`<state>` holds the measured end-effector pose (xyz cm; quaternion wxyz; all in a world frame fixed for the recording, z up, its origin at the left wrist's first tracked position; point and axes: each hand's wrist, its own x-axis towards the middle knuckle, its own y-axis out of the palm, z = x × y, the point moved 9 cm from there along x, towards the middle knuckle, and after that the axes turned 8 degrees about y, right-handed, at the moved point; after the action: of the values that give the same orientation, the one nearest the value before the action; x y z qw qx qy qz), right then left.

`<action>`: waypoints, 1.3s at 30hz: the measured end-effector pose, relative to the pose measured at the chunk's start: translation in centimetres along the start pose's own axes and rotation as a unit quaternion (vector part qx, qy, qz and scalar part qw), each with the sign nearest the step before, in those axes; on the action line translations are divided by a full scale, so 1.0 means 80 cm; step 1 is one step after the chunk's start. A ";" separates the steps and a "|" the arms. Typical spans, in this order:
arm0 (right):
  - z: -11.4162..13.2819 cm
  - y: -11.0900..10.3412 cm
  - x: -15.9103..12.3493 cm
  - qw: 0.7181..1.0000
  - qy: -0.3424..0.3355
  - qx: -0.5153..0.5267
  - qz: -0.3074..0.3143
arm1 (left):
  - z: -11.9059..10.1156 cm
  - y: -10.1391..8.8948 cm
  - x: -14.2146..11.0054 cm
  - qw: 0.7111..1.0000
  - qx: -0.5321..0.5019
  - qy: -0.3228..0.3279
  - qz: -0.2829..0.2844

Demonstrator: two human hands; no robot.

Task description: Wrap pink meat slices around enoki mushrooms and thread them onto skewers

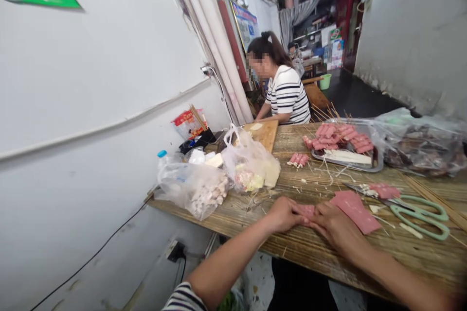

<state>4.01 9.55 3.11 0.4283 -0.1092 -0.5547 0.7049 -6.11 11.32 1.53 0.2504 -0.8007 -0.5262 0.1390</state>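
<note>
Between my left hand (282,215) and my right hand (332,221), a pink meat slice (305,210) is pinched near the table's front edge. Fingers of both hands cover much of it, so whether anything is wrapped inside is hidden. Just right of my right hand lie flat pink meat slices (355,211). Beyond them rest green-handled scissors (419,211), with a pink roll (384,190) by their blades. Farther back, a few small rolls with white ends (298,160) sit beside a clear plastic tray (377,158) holding many skewered pink rolls (341,136) and a white bundle (346,156).
Plastic bags (209,194) of food stand along the table's left side, by a wooden cutting board (270,131). A large clear bag with dark contents (425,148) is at the back right. Bamboo skewers (434,197) lie at right. Another person (288,90) sits beyond the table.
</note>
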 end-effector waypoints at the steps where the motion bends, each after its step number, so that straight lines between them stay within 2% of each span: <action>1: -0.002 0.001 0.001 1.000 0.001 0.011 0.005 | 0.002 0.001 0.000 1.000 -0.002 -0.002 -0.003; 6: -0.012 0.006 0.008 0.993 0.032 0.098 0.061 | 0.010 -0.003 -0.005 0.998 0.027 -0.025 -0.053; 12: -0.027 0.013 0.019 0.962 0.122 0.186 0.156 | -0.002 -0.013 -0.022 0.991 0.086 -0.019 -0.096; 14: -0.034 0.018 0.023 0.955 0.143 0.193 0.176 | -0.009 -0.023 -0.030 0.983 0.137 0.006 -0.125; 17: -0.044 0.027 0.025 0.946 0.169 0.196 0.198 | -0.033 -0.031 -0.046 0.947 0.252 0.107 -0.169; 20: -0.049 0.033 0.026 0.939 0.182 0.203 0.208 | -0.053 -0.004 -0.060 0.904 0.346 0.223 -0.119; 22: -0.050 0.034 0.027 0.939 0.186 0.200 0.209 | -0.054 0.016 -0.065 0.884 0.383 0.258 -0.077; 24: -0.050 0.034 0.029 0.939 0.186 0.197 0.213 | -0.049 0.028 -0.063 0.876 0.405 0.257 -0.054; 28: -0.049 0.036 0.030 0.936 0.180 0.199 0.226 | -0.041 0.031 -0.056 0.878 0.413 0.236 -0.047; 32: -0.048 0.035 0.029 0.943 0.164 0.186 0.224 | -0.041 0.025 -0.048 0.889 0.389 0.237 -0.035; 35: -0.038 0.024 0.025 0.957 0.122 0.172 0.201 | -0.041 0.020 -0.040 0.902 0.366 0.228 -0.015; 39: -0.015 -0.019 0.011 0.994 0.063 0.075 0.044 | -0.042 0.016 -0.033 0.915 0.342 0.213 -0.006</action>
<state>4.95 11.06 4.31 0.4379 -0.1455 -0.4672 0.7542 -4.57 7.69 3.50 0.6161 -0.6736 -0.3852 0.1352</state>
